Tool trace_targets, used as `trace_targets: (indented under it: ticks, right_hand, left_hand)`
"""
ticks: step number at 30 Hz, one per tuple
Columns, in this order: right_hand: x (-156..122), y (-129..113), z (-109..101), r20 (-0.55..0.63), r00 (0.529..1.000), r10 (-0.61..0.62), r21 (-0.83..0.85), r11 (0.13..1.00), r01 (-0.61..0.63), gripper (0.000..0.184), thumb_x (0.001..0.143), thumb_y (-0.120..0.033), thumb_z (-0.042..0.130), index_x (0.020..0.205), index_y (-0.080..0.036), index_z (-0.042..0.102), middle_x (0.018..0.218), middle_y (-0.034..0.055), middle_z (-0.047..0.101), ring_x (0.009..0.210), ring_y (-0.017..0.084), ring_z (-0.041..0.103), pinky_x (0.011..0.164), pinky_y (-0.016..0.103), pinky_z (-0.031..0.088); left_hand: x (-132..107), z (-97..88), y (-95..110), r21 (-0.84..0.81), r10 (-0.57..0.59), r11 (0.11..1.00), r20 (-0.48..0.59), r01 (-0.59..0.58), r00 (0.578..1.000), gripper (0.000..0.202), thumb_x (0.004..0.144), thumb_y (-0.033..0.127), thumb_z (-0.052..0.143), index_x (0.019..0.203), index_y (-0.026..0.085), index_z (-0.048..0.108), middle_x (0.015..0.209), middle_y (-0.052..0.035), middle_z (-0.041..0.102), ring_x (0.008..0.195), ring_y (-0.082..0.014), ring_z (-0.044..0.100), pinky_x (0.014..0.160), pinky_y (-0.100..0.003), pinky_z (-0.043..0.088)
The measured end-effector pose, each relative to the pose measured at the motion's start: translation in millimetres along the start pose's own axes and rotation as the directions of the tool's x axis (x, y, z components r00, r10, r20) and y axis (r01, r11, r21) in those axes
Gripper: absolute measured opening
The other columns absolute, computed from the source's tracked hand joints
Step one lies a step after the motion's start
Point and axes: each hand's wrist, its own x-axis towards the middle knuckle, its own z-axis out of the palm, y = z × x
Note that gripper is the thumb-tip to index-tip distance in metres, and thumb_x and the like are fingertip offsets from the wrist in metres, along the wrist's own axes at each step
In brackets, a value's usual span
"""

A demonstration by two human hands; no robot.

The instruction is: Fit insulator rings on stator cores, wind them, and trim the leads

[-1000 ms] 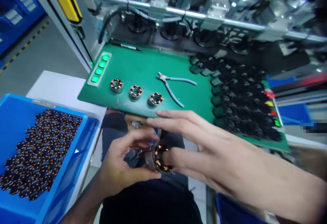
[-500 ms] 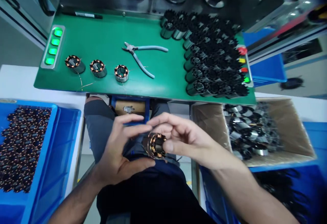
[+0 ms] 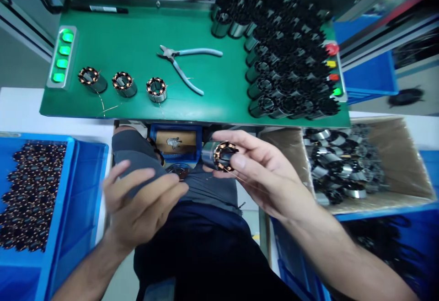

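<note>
My right hand [image 3: 264,173] grips a copper-wound stator [image 3: 224,155] between thumb and fingers, just below the front edge of the green mat [image 3: 137,31]. A thin copper wire trails from the stator. My left hand [image 3: 140,205] is lower and to the left, over my lap, and slightly blurred. Its fingertips are pressed together in a pinch, and I cannot make out what they hold. Three more wound stators [image 3: 124,83] stand in a row on the mat's left part. Blue-handled pliers [image 3: 185,65] lie in the mat's middle.
Several black unwound stator cores [image 3: 288,58] crowd the mat's right side. A blue bin [image 3: 85,177] of wound stators sits at my left. A cardboard box [image 3: 398,154] of metal parts sits at my right. Green lit buttons [image 3: 61,56] line the mat's left edge.
My hands have parted: the right one lifted the stator up and to the right, and the left one let go and drew away down-left in a pinch. The view tilted further down.
</note>
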Motion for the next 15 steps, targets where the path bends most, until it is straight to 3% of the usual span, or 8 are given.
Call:
trace_targets:
  ticks: [2, 4, 6, 8, 10, 11, 13, 15]
  right_hand:
    - [-1.6, 2.0, 2.0, -0.031, 0.996, -0.081, -0.058, 0.995, 0.079, 0.050, 0.097, -0.047, 0.098, 0.139, -0.026, 0.082, 0.120, 0.0070, 0.090, 0.106, 0.020, 0.089, 0.093, 0.028, 0.073]
    - [-2.2, 5.6, 4.6, -0.011, 0.990, -0.140, -0.131, 0.982, 0.138, 0.045, 0.098, -0.039, 0.098, 0.138, -0.026, 0.082, 0.119, 0.0064, 0.091, 0.104, 0.017, 0.089, 0.092, 0.025, 0.073]
    - [-1.7, 11.1, 8.0, 0.011, 0.987, -0.160, -0.182, 0.970, 0.159, 0.041, 0.100, -0.034, 0.096, 0.138, -0.026, 0.082, 0.117, 0.0057, 0.091, 0.102, 0.016, 0.088, 0.093, 0.025, 0.073]
    - [-0.2, 17.6, 11.7, 0.013, 0.988, -0.155, -0.217, 0.964, 0.154, 0.042, 0.100, -0.034, 0.096, 0.138, -0.025, 0.081, 0.117, 0.0061, 0.090, 0.103, 0.017, 0.088, 0.095, 0.026, 0.073]
    - [1.7, 23.2, 14.3, 0.009, 0.990, -0.139, -0.239, 0.961, 0.137, 0.042, 0.100, -0.037, 0.095, 0.138, -0.024, 0.081, 0.118, 0.0072, 0.090, 0.104, 0.018, 0.087, 0.097, 0.029, 0.074]
    - [2.5, 24.8, 14.7, 0.014, 0.991, -0.132, -0.237, 0.962, 0.132, 0.042, 0.101, -0.038, 0.094, 0.138, -0.024, 0.081, 0.118, 0.0076, 0.089, 0.104, 0.018, 0.087, 0.097, 0.029, 0.074]
    - [2.8, 24.9, 13.3, 0.036, 0.990, -0.134, -0.196, 0.971, 0.138, 0.042, 0.102, -0.042, 0.093, 0.138, -0.024, 0.080, 0.115, 0.0073, 0.089, 0.099, 0.018, 0.087, 0.092, 0.027, 0.073]
    - [1.3, 21.0, 9.5, 0.065, 0.989, -0.131, -0.153, 0.978, 0.140, 0.043, 0.102, -0.043, 0.093, 0.139, -0.024, 0.080, 0.112, 0.0066, 0.088, 0.093, 0.016, 0.086, 0.084, 0.024, 0.071]
  left_hand:
    - [0.7, 21.6, -6.6, -0.034, 0.023, 0.999, 0.144, -0.018, 0.989, 0.014, 0.101, 0.018, 0.088, 0.104, 0.031, 0.085, 0.105, 0.0029, 0.089, 0.110, -0.0230, 0.077, 0.126, -0.046, 0.050]
    - [6.2, 33.4, -11.3, -0.174, -0.110, 0.973, 0.244, 0.155, 0.963, 0.009, 0.107, 0.018, 0.080, 0.104, 0.025, 0.083, 0.111, -0.0020, 0.089, 0.111, -0.0231, 0.080, 0.115, -0.043, 0.058]
    - [14.1, 32.5, -11.2, -0.335, -0.236, 0.897, 0.192, 0.289, 0.953, 0.010, 0.110, 0.024, 0.078, 0.115, 0.024, 0.087, 0.117, -0.0056, 0.089, 0.112, -0.0238, 0.082, 0.106, -0.040, 0.063]
    - [21.9, 25.0, -5.8, -0.443, -0.267, 0.859, 0.046, 0.259, 0.963, 0.021, 0.104, 0.032, 0.088, 0.124, 0.026, 0.089, 0.123, -0.0071, 0.089, 0.115, -0.0255, 0.082, 0.104, -0.041, 0.064]
    - [26.2, 21.1, 1.5, -0.482, -0.241, 0.856, -0.056, 0.185, 0.969, 0.020, 0.096, 0.034, 0.097, 0.115, 0.029, 0.091, 0.120, -0.0060, 0.089, 0.115, -0.0260, 0.081, 0.106, -0.042, 0.064]
    - [25.9, 22.7, 4.0, -0.505, -0.246, 0.844, -0.063, 0.182, 0.967, 0.015, 0.095, 0.034, 0.099, 0.107, 0.029, 0.091, 0.117, -0.0057, 0.089, 0.114, -0.0257, 0.081, 0.106, -0.042, 0.064]
    - [20.3, 32.5, 4.0, -0.589, -0.344, 0.756, 0.011, 0.284, 0.939, 0.011, 0.101, 0.035, 0.092, 0.095, 0.026, 0.088, 0.115, -0.0069, 0.088, 0.112, -0.0244, 0.082, 0.105, -0.041, 0.065]
    - [11.1, 44.7, -1.8, -0.675, -0.483, 0.601, 0.119, 0.428, 0.867, 0.025, 0.106, 0.041, 0.086, 0.090, 0.023, 0.085, 0.115, -0.0091, 0.089, 0.108, -0.0235, 0.083, 0.100, -0.038, 0.067]
